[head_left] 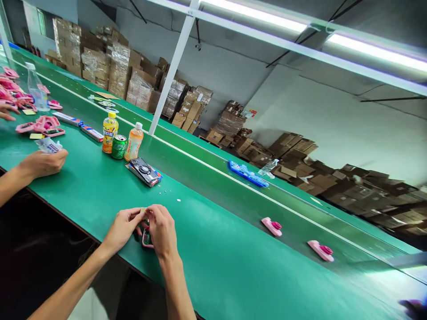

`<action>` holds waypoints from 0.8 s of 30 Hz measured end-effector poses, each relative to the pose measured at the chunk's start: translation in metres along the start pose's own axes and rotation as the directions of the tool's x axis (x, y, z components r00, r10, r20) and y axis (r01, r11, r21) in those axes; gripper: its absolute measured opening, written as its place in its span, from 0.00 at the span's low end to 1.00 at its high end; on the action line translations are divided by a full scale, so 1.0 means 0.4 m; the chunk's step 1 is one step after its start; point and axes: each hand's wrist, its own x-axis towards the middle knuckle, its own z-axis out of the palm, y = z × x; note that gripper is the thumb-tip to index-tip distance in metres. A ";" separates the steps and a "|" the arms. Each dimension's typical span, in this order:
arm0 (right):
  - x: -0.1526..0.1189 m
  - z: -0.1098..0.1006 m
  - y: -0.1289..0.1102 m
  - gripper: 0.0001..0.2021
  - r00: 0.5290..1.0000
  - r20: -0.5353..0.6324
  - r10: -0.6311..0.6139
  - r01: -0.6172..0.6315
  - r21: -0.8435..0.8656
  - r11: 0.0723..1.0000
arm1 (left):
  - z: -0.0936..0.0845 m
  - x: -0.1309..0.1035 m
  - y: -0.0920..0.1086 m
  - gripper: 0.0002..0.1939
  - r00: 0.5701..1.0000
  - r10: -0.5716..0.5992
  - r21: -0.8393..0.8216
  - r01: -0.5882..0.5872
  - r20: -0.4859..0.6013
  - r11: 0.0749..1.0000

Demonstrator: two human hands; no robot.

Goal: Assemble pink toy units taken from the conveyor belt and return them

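Both my hands meet above the near edge of the green bench. My left hand point(124, 227) pinches a small yellowish piece point(143, 210) between thumb and fingertips. On its other side, my right hand point(163, 231) has its fingers closed at the same piece, largely hiding it. Just below the fingers lies a pink plastic casing point(147, 239) with a dark green circuit board inside. My right hand covers part of that casing. Beyond my hands, a black phone point(145, 170) rests on a flat box.
A co-worker's hand point(45, 163) holds a small plastic packet at the left. Drinks stand behind it, including a green can point(119, 147) and an orange bottle point(134, 142). Pink parts point(46, 124) are piled far left. Two pink casings point(320, 250) and a blue tray point(248, 174) lie right.
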 end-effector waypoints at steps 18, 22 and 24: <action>0.005 -0.021 0.019 0.11 0.912 0.314 -0.265 0.353 -0.268 0.896 | -0.003 0.007 -0.011 0.19 0.995 -0.100 0.020 0.099 0.032 0.995; -0.001 -0.023 0.010 0.10 0.894 0.318 -0.314 0.401 -0.259 0.879 | -0.015 0.018 0.014 0.23 0.986 -0.117 -0.036 0.122 0.115 0.992; -0.030 -0.034 0.004 0.12 0.869 0.317 -0.379 0.461 -0.244 0.853 | -0.024 0.019 0.018 0.26 0.986 -0.124 -0.051 0.131 0.115 0.990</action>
